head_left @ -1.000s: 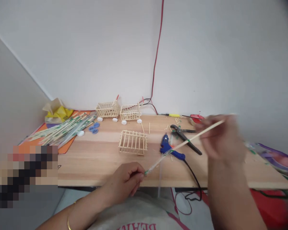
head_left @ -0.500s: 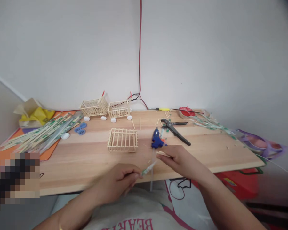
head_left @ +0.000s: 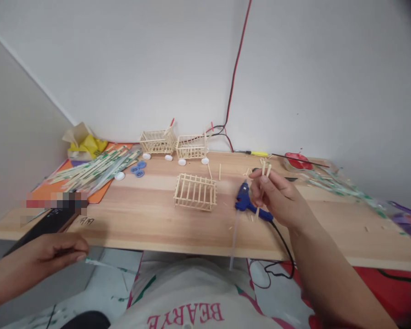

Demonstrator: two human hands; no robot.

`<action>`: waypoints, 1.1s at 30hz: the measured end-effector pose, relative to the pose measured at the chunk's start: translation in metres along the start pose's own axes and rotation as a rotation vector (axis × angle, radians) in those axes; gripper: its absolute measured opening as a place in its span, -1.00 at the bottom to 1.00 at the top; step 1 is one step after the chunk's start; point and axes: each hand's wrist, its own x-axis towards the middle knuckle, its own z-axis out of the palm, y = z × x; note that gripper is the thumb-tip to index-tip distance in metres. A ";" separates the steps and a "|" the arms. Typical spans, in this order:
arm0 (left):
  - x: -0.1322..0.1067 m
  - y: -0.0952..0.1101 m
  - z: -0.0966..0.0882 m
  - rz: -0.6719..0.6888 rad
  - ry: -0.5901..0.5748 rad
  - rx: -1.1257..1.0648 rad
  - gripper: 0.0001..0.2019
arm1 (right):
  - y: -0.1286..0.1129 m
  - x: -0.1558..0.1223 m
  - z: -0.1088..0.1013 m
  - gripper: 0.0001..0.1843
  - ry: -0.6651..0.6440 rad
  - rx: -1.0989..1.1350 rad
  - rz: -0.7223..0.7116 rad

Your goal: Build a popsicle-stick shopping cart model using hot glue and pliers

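Note:
My left hand (head_left: 60,253) is off the table's front edge at the left, its fingers pinching a thin clear wrapper (head_left: 104,264) with green print. Over the right part of the table, my right hand (head_left: 277,194) is closed around a pair of wooden chopsticks (head_left: 267,170), their tips pointing up. Just beside it lies a blue glue gun (head_left: 242,197) with a clear glue stick (head_left: 233,237) poking past the table edge. A small open frame of wooden sticks (head_left: 195,193) rests mid-table. The black cutter is mostly hidden behind my right hand.
Two stick carts (head_left: 157,142) with white wheels stand by the wall. Wrapped chopsticks (head_left: 99,167) lie on an orange sheet at left, near blue rings (head_left: 139,170). A yellow-handled tool (head_left: 259,154), a red dish (head_left: 297,161) and wrappers (head_left: 349,185) are at the right.
My hands have moved apart: the left swung far left with the wrapper, the right rose with the chopsticks out of it. The view has shifted left.

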 end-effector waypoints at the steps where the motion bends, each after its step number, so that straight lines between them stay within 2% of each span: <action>1: -0.003 -0.008 0.000 -0.061 -0.066 -0.004 -0.63 | 0.000 0.003 0.002 -0.71 -0.022 -0.023 0.006; 3: -0.008 -0.021 0.004 -0.143 -0.101 -0.007 -0.78 | 0.001 0.009 0.008 -0.70 -0.030 -0.020 -0.009; 5: -0.009 -0.025 0.010 -0.161 -0.001 0.000 -0.79 | 0.001 0.016 0.014 -0.74 0.022 0.040 -0.050; 8: -0.001 -0.013 0.009 -0.076 0.068 0.018 -0.70 | -0.001 0.022 0.018 -0.78 0.163 0.126 -0.107; 10: 0.011 0.009 0.002 -0.010 0.065 0.023 -0.69 | -0.005 0.019 0.019 -0.78 0.230 0.118 -0.121; 13: 0.033 0.056 -0.004 0.138 -0.020 0.023 -0.80 | -0.011 0.006 0.022 -0.78 0.210 0.077 -0.106; 16: 0.053 0.106 0.013 0.317 0.016 -0.129 -0.79 | -0.015 -0.009 0.034 -0.80 0.205 0.103 -0.132; 18: 0.063 0.133 0.035 0.373 -0.065 -0.288 -0.75 | -0.013 -0.016 0.046 -0.80 0.241 0.155 -0.142; 21: 0.075 0.157 0.062 0.386 -0.149 -0.409 -0.80 | -0.005 -0.020 0.059 -0.80 0.297 0.262 -0.096; 24: 0.085 0.159 0.067 0.423 -0.079 -0.326 -0.80 | 0.004 -0.019 0.054 -0.76 0.297 0.276 -0.005; 27: 0.098 0.148 0.057 0.495 0.108 -0.154 -0.80 | 0.005 -0.019 0.034 -0.67 0.412 0.103 -0.038; 29: 0.106 0.140 0.049 0.534 0.213 -0.031 -0.79 | 0.000 -0.018 0.020 -0.68 0.490 -0.183 -0.136; 31: 0.115 0.136 0.044 0.570 0.262 0.060 -0.79 | -0.006 -0.015 0.013 -0.75 0.386 -0.548 -0.269; 33: 0.122 0.135 0.043 0.610 0.272 0.099 -0.79 | -0.011 -0.008 0.015 -0.82 0.173 -0.807 -0.417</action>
